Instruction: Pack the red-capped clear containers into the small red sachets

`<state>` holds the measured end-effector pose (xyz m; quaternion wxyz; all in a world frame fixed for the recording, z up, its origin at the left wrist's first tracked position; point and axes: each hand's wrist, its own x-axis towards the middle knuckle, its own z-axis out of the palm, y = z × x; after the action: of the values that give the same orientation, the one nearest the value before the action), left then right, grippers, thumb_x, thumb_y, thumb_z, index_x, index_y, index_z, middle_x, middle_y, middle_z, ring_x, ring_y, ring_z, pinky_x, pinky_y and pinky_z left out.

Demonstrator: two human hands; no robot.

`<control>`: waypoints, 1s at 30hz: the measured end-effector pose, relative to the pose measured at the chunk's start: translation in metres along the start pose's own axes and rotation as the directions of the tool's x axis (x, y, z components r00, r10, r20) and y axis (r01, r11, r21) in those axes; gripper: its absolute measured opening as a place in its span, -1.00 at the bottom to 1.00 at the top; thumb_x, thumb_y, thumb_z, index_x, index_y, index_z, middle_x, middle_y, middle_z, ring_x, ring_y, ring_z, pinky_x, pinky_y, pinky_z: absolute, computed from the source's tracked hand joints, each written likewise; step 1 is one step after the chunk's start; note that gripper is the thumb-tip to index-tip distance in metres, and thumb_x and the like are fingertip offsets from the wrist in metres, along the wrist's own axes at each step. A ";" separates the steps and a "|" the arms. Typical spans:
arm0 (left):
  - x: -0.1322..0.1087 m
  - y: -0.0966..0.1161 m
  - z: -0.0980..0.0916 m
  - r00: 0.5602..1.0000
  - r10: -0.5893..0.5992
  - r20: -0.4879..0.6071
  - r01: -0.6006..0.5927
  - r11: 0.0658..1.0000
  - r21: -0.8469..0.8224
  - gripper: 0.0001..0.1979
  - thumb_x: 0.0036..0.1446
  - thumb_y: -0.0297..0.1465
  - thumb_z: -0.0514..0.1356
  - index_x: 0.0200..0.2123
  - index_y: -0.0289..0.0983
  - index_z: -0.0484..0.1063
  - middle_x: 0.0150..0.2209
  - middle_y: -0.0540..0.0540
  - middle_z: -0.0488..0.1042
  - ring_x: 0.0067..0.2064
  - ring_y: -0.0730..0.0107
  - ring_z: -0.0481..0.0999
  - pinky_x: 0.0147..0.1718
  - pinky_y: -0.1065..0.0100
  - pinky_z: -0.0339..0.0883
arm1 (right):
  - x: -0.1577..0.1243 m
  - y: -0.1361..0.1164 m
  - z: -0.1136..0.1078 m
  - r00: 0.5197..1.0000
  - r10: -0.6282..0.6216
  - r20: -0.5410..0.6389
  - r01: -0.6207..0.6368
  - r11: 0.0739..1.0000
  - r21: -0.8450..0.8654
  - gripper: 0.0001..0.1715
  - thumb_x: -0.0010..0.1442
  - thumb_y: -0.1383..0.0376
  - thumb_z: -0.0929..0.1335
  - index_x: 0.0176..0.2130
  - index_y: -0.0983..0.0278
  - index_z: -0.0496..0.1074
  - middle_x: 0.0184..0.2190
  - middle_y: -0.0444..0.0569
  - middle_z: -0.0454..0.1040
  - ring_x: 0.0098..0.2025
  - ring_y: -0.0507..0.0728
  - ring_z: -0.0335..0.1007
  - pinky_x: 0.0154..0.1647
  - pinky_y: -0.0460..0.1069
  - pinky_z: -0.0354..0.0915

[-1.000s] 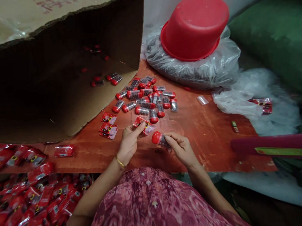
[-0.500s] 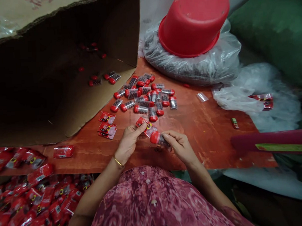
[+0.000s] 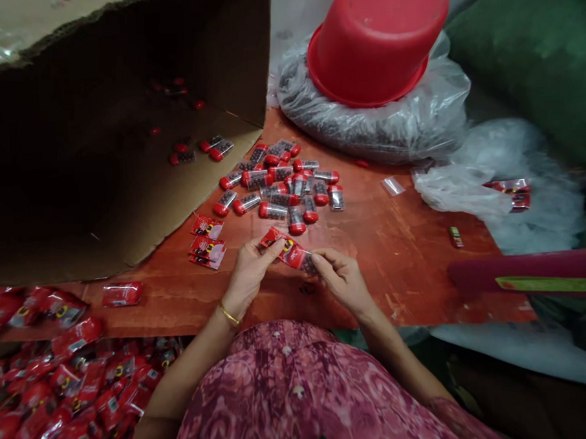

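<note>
Red table (image 3: 395, 241), just below the pile (image 3: 286, 187) of vials: left hand (image 3: 249, 273) pinches a pouch (image 3: 288, 247) while right hand (image 3: 344, 279) grips a vial (image 3: 308, 265), its cap, bare a moment ago, now inside the pouch.

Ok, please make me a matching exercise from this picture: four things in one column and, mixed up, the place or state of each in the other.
1. red basin
2. cardboard box
3. red sachet
4. capped vials

a. lying on its side
b. heaped on the table
c. upside down on a plastic bag
d. held between the left hand and right hand

Pairs: 1-c, 2-a, 3-d, 4-b.
</note>
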<state>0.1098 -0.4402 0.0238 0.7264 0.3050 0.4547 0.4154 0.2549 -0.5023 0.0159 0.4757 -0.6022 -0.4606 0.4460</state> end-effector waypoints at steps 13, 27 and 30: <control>-0.001 -0.024 0.011 0.997 0.071 -0.028 -0.075 0.981 -0.178 -0.66 -0.36 -0.36 0.43 -0.45 -0.32 0.44 -0.46 0.01 0.53 -0.43 0.52 0.46 -0.33 0.45 0.31 | 0.006 0.019 0.035 0.995 -0.011 -0.103 0.022 0.994 0.105 -0.65 0.18 0.02 0.23 -0.29 0.25 0.31 -0.68 -0.27 0.20 -0.73 -0.07 0.04 -0.72 -0.13 0.04; -0.013 -0.013 -0.012 0.997 -0.072 0.018 0.074 0.984 -0.159 -0.68 -0.35 -0.28 0.42 -0.49 -0.33 0.48 -0.52 -0.01 0.53 -0.50 0.52 0.46 -0.40 0.47 0.35 | 0.030 0.022 0.045 0.993 0.005 0.114 -0.025 0.984 0.176 -0.55 -0.02 -0.03 0.36 -0.54 0.23 0.15 -0.73 -0.28 0.18 -0.70 -0.07 0.07 -0.67 -0.15 0.07; -0.036 -0.001 -0.051 0.986 -0.110 -0.122 0.098 0.990 -0.100 -0.69 -0.30 -0.29 0.40 -0.42 -0.30 0.50 -0.39 -0.10 0.59 -0.34 0.36 0.55 -0.25 0.37 0.39 | 0.038 0.023 0.031 0.983 -0.129 0.128 0.141 0.986 -0.092 -0.60 0.13 -0.01 0.25 -0.48 0.26 0.28 -0.60 -0.16 0.30 -0.55 0.00 0.22 -0.51 -0.10 0.20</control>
<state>0.0549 -0.4696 0.0170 0.7301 0.2194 0.4953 0.4165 0.2344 -0.4633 -0.0155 0.4449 -0.5644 -0.5505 0.4248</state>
